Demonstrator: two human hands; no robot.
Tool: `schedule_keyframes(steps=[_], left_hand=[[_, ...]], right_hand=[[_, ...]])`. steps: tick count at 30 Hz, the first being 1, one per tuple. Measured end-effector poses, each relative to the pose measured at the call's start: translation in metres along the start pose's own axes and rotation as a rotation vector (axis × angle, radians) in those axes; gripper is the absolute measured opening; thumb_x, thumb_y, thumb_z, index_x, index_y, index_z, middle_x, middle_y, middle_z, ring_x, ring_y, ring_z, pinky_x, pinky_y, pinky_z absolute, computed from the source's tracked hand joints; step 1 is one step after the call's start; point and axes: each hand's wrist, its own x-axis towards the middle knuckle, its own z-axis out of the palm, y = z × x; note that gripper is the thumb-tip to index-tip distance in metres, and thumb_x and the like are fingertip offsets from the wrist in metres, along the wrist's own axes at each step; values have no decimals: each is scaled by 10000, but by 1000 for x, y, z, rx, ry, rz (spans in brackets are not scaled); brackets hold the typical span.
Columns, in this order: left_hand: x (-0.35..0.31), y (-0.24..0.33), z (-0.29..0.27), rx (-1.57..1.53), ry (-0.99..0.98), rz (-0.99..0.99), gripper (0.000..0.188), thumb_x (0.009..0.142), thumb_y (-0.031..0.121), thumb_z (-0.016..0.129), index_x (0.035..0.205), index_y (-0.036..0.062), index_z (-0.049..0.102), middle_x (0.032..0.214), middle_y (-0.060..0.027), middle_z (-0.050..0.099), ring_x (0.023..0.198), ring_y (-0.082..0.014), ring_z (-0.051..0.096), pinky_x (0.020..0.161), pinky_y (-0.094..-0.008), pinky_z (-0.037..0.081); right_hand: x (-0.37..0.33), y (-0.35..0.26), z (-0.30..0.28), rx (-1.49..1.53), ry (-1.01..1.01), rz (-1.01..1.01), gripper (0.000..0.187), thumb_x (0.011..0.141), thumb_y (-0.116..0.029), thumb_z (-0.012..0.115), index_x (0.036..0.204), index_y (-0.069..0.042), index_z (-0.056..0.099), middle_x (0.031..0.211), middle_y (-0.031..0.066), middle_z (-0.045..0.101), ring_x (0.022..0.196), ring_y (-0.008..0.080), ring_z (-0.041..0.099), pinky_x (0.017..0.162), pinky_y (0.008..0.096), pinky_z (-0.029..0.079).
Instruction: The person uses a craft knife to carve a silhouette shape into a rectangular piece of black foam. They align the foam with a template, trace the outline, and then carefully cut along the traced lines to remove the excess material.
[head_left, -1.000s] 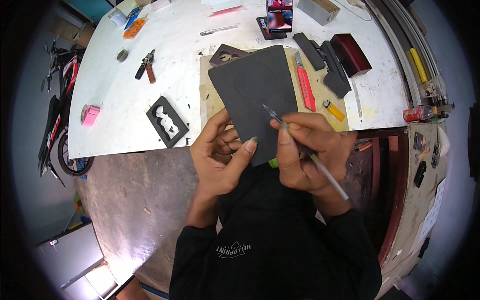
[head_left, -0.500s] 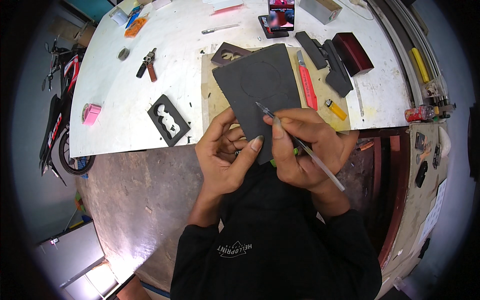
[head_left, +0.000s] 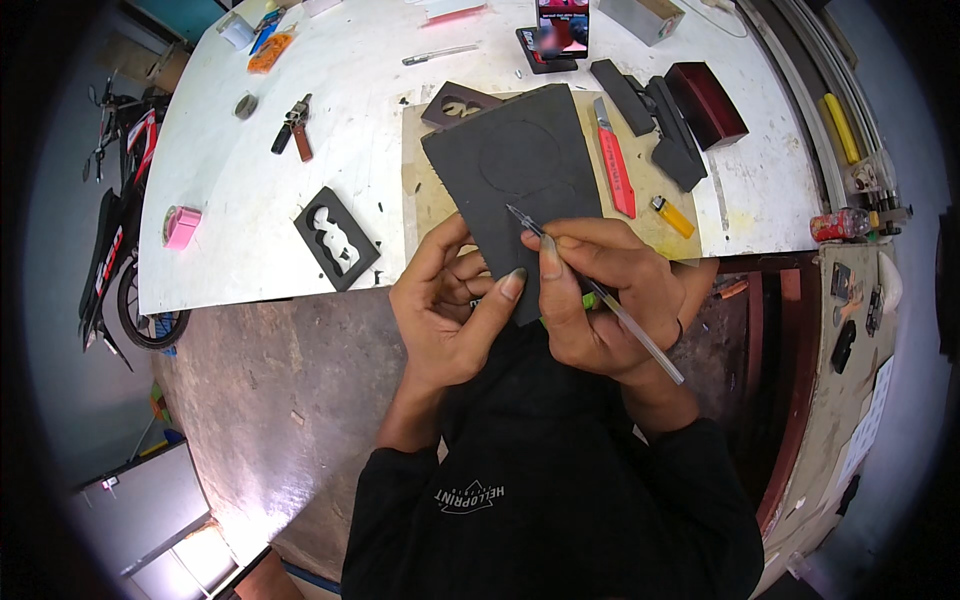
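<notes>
A black foam sheet (head_left: 530,165) with a faint round outline drawn on it is tilted over the table's front edge. My left hand (head_left: 452,305) grips its lower left edge, thumb on top and fingers beneath. In my right hand (head_left: 610,295) is a clear-barrelled pen (head_left: 632,328), its tip at the sheet's surface just below the outline. Partly under the sheet's far left corner lies a dark foam piece with cut-out shapes (head_left: 455,103). A red utility knife (head_left: 614,165) lies to the right of the sheet, with a yellow lighter (head_left: 672,216) nearer me.
Left of the sheet lies a black foam block with a cut-out (head_left: 338,240). Black foam pieces (head_left: 655,120) and a dark red box (head_left: 705,105) sit at the right. A phone on a stand (head_left: 562,35) stands at the back. Keys (head_left: 294,128) and pink tape (head_left: 182,227) lie leftward.
The pen and my right hand have shifted slightly to the left. The foam sheet has moved a touch left and away from me; my left hand keeps its hold.
</notes>
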Motion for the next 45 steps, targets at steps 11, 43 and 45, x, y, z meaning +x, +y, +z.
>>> schedule_keyframes(steps=[11,43,45], left_hand=[[-2,0,-1,-4,15,-5,605,888,-168,612,1443,-157,371,1403,-261,536,1202,-277,646,943,-307,570],[-2,3,-3,7,23,10,581,888,-160,605,1425,-169,383,1378,-271,552,1194,-285,651,961,-321,555],[-3,3,-3,14,31,12,581,888,-160,605,1425,-169,383,1379,-271,550,1193,-285,651,960,-321,556]], right_hand=[[-1,0,2,-28,33,1,171,822,70,732,950,79,619,873,240,718,690,265,742,578,309,587],[-3,-4,4,-52,110,63,151,868,72,708,960,94,590,886,255,712,744,283,756,621,301,603],[-5,-5,4,-63,120,87,154,868,74,706,964,95,588,888,254,713,743,281,756,622,301,602]])
